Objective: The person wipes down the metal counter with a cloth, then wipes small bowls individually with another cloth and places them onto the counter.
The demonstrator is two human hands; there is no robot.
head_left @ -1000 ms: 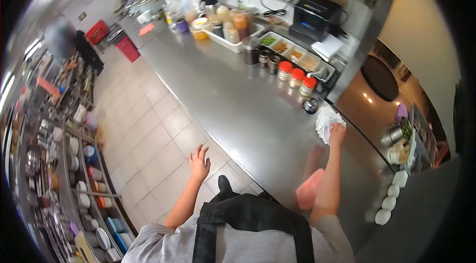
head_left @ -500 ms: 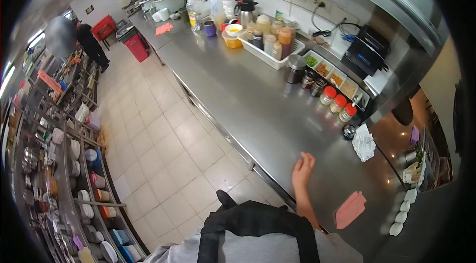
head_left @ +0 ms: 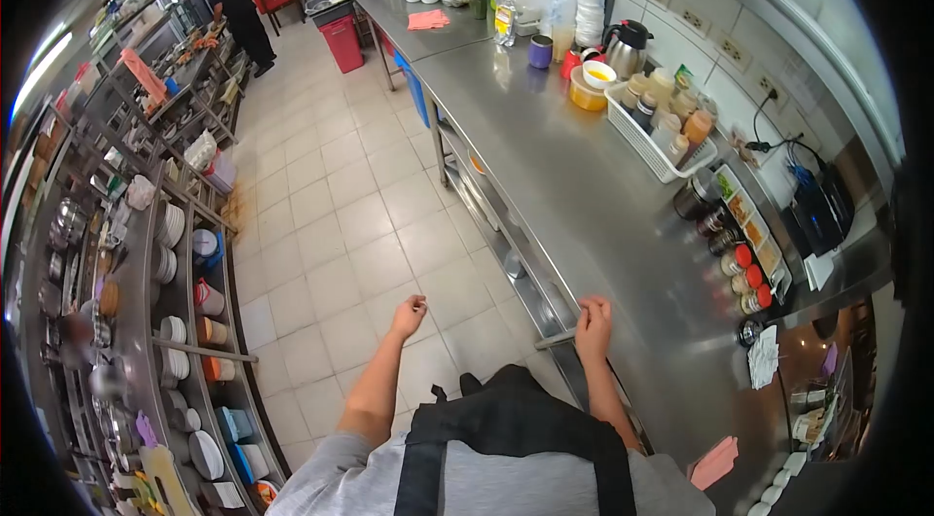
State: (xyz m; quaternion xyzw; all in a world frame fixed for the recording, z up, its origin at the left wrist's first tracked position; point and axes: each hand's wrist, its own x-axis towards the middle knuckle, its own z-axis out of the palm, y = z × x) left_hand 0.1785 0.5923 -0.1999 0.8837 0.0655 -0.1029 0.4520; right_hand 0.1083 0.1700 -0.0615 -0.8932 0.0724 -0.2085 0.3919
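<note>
My left hand (head_left: 411, 316) hangs over the tiled floor with its fingers loosely bent. I see nothing held in it. My right hand (head_left: 593, 326) is by the front edge of the steel counter (head_left: 545, 176), fingers half curled and a little apart, also without anything visible in it. Farther along on the counter are jars with red lids (head_left: 747, 278), a white basket of sauce bottles (head_left: 671, 142) and a tray of toppings (head_left: 757, 224). A folded pink cloth (head_left: 715, 463) lies behind my right arm.
Left of the tiled aisle (head_left: 341, 224) stand shelves with stacked white plates (head_left: 173, 341). A person in dark clothes (head_left: 243, 20) stands at the far end, near a red bin (head_left: 342, 43). A thermos jug (head_left: 628, 49) and an orange tub (head_left: 588, 93) stand along the counter.
My view has swung toward the aisle, so the counter's items appear farther right. My left hand has come into view. My right hand has moved from over the counter to its front edge.
</note>
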